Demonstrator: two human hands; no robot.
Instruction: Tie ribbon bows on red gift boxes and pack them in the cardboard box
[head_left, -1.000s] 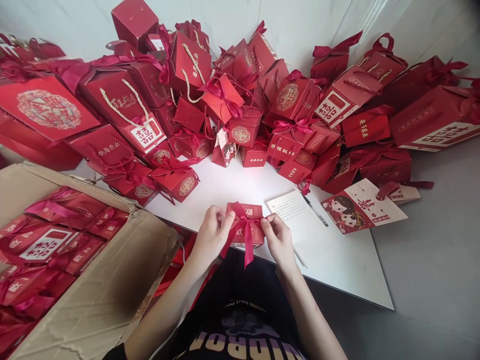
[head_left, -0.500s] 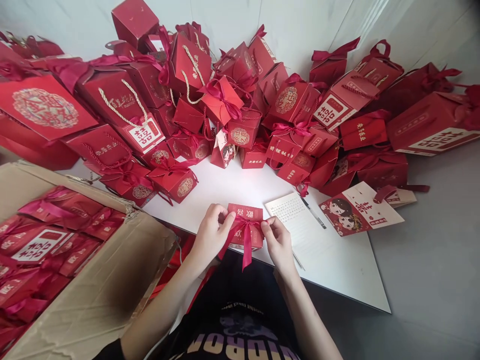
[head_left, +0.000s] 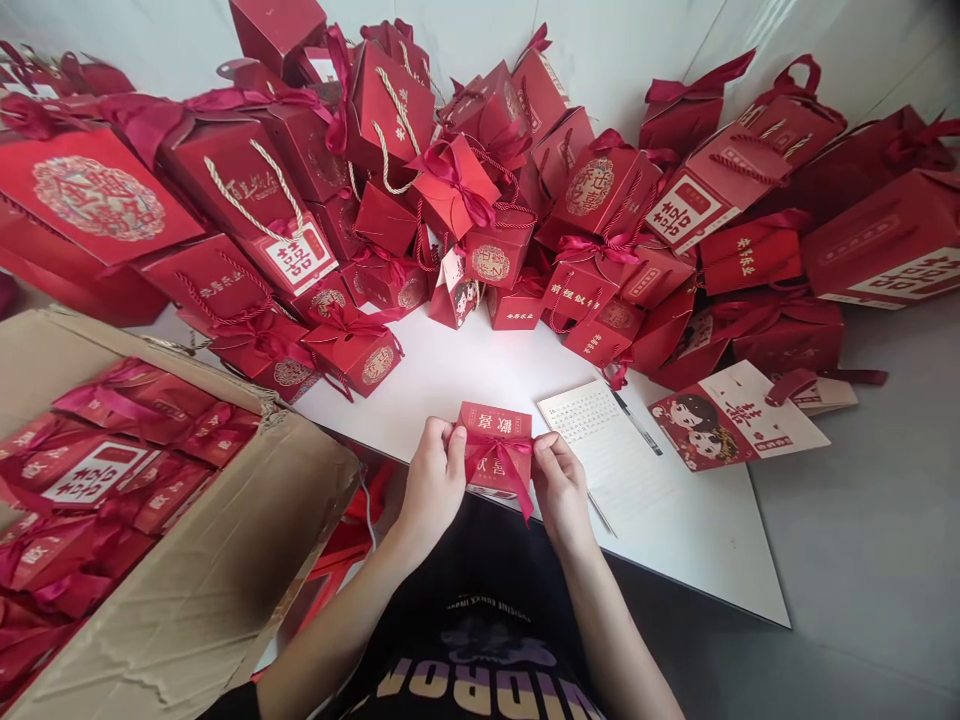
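Observation:
A small red gift box (head_left: 491, 412) with printed characters lies at the near edge of the white table, in front of my body. Across its top runs a magenta ribbon (head_left: 504, 456) tied in a bow, one tail hanging over the front side. At the left end of the bow, my left hand (head_left: 436, 475) is closed, thumb on top, pinching the ribbon against the box's side. My right hand (head_left: 562, 490) pinches the ribbon's right end between thumb and fingers. The fingertips under the thumbs are partly hidden.
Many red gift boxes (head_left: 450, 190) are piled along the wall. A cardboard carton (head_left: 300, 520) at left holds several ribboned boxes. An open notebook (head_left: 589, 415), a black pen (head_left: 636, 420) and a red-and-white printed card bag (head_left: 739, 415) lie right of my hands.
The bow's loops have been pulled outward and its tail now points more to the right. My left hand has turned and closed more. The view has shifted slightly.

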